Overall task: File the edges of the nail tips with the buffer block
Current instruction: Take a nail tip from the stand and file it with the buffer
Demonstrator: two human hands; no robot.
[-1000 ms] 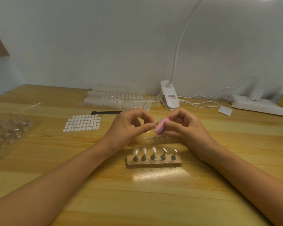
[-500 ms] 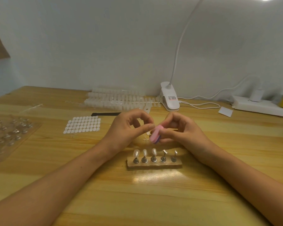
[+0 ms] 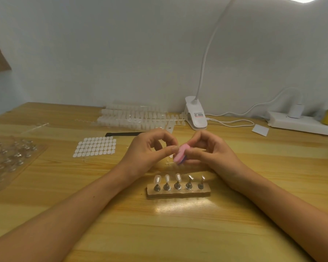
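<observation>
My right hand [image 3: 208, 151] grips a small pink buffer block [image 3: 179, 155] with a purple underside. My left hand [image 3: 150, 153] pinches a small clear nail tip [image 3: 173, 148] between thumb and forefinger, held against the block's edge; the tip is mostly hidden by the fingers. In front of both hands stands a wooden holder [image 3: 178, 192] with a row of metal stands. Three stands on the left carry clear nail tips [image 3: 167, 178]; the two on the right are bare.
Strips of spare nail tips [image 3: 133, 118] lie at the back by a white clip lamp [image 3: 196, 116]. A sheet of adhesive tabs [image 3: 95, 146], a black file [image 3: 121, 134] and a clear tray [image 3: 8, 157] sit left. A power strip [image 3: 301, 124] is back right.
The buffer block has slid back and forth against the nail tip, dropping lower and then rising slightly. Both hands stay together above the holder.
</observation>
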